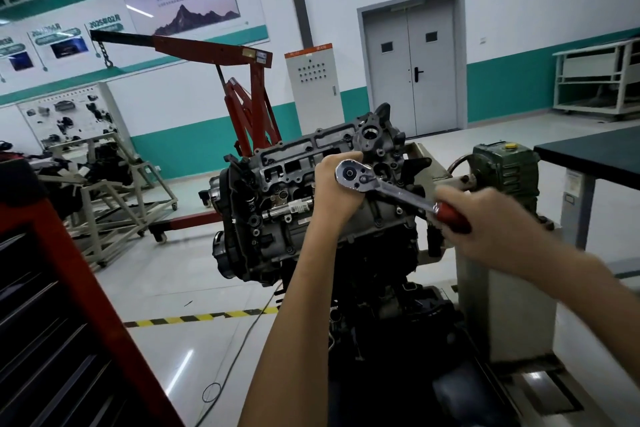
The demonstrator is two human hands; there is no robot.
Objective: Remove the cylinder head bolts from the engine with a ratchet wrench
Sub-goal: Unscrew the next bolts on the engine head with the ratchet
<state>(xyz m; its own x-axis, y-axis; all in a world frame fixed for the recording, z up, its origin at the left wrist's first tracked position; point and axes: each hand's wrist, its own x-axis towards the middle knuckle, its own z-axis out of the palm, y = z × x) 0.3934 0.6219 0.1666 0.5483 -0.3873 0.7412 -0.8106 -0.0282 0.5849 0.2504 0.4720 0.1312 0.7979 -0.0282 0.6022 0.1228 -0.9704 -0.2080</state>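
**Wrench set on the cylinder head, seen from the working side.** The engine sits tilted on its stand with its top face turned toward the person, presumably so the bolt holes can be reached straight on. The wrench lies across the right end of that face, round head uppermost. The left hand is clenched round the part beneath the head, likely to keep the socket square on a bolt and stop it slipping off. The bolt itself is hidden under hand and tool, so whether the socket is seated cannot be told. The right hand grips the red handle at its far end, where the lever arm is longest, which suits breaking a tight bolt loose. A red hoist stands behind the engine, and a red tool cabinet stands at the left, near the person
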